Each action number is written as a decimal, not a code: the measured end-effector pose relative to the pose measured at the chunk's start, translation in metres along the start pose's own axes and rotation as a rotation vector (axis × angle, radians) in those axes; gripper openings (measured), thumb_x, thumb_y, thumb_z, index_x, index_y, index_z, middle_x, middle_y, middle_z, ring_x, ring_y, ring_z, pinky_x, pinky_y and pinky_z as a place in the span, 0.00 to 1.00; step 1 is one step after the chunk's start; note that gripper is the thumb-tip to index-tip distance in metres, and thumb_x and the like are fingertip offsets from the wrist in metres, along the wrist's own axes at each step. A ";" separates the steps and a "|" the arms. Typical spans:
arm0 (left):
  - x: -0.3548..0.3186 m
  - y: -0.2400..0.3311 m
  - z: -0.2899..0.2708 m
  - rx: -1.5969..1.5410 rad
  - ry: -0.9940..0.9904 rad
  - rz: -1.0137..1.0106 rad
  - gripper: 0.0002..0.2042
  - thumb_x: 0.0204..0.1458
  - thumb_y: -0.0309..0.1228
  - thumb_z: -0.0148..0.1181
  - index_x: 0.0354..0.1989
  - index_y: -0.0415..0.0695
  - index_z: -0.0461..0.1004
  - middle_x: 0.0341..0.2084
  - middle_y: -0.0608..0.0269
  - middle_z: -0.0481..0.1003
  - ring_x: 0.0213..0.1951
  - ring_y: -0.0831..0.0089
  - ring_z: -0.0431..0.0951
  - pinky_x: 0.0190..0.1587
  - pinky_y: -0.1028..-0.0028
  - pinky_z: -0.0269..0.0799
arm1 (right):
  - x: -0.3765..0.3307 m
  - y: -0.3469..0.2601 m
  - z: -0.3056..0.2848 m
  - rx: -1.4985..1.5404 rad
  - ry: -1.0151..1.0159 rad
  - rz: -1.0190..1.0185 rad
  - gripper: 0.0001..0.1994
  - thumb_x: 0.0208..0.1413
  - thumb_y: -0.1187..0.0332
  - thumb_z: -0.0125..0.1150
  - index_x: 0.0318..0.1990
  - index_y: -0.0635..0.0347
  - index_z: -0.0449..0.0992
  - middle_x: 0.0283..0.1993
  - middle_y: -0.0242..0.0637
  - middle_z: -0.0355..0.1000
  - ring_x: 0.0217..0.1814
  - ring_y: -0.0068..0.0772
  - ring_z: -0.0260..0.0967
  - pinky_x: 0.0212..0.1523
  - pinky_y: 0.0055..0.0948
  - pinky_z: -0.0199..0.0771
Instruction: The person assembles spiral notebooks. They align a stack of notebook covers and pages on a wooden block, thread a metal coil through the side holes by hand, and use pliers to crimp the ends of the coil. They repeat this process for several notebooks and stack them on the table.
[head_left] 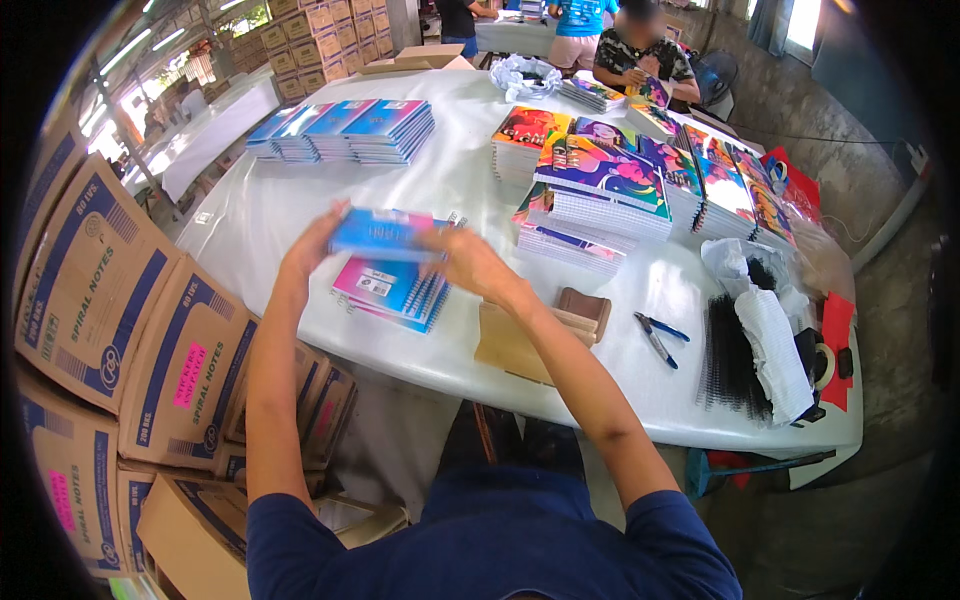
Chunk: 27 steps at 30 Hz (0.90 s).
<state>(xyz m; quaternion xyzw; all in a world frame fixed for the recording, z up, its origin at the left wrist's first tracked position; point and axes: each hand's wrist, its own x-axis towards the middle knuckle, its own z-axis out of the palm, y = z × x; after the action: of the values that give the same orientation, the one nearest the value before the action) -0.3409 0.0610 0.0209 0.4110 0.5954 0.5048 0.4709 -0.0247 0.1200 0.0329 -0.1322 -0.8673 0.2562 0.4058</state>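
Two hands hold one blue spiral notebook (385,235) level above the white surface (300,200), directly over a short pile of pink-and-blue notebooks (392,290) that lies near the front edge. The left hand (312,243) grips the notebook's left end with fingers curled round it; the right hand (468,262) closes on the right end, by the wire binding. Both forearms rise from the lower edge and angle inward, elbows low, wrists bent a little toward each other.

Judging by the layout, the stacking looks to be well under way but far from over: the pile under the hands is only a few books high, a row of blue notebook stacks (345,130) stands finished further back on the left, and taller stacks of colourful notebooks (620,180) crowd the right side. A heap of black binding coils (730,360) and a white mesh bundle (775,350) lie at the right end, with blue-handled pliers (657,335) and a brown block (585,310) close to the right forearm. Brown cartons (110,300) are stacked on the floor to the left. Another person (640,55) works at the far end
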 end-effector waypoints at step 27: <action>0.003 0.015 0.243 0.510 0.012 0.736 0.34 0.48 0.25 0.61 0.66 0.57 0.60 0.66 0.49 0.55 0.70 0.51 0.46 0.67 0.59 0.48 | -0.058 0.092 -0.181 -1.139 0.118 -0.157 0.08 0.50 0.71 0.58 0.37 0.66 0.72 0.41 0.43 0.72 0.47 0.40 0.69 0.44 0.36 0.70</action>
<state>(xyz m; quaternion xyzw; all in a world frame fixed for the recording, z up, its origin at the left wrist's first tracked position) -0.1039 0.1182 0.0237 0.6955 0.5177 0.4781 0.1402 0.1538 0.2330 0.0432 -0.2792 -0.8516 -0.2895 0.3362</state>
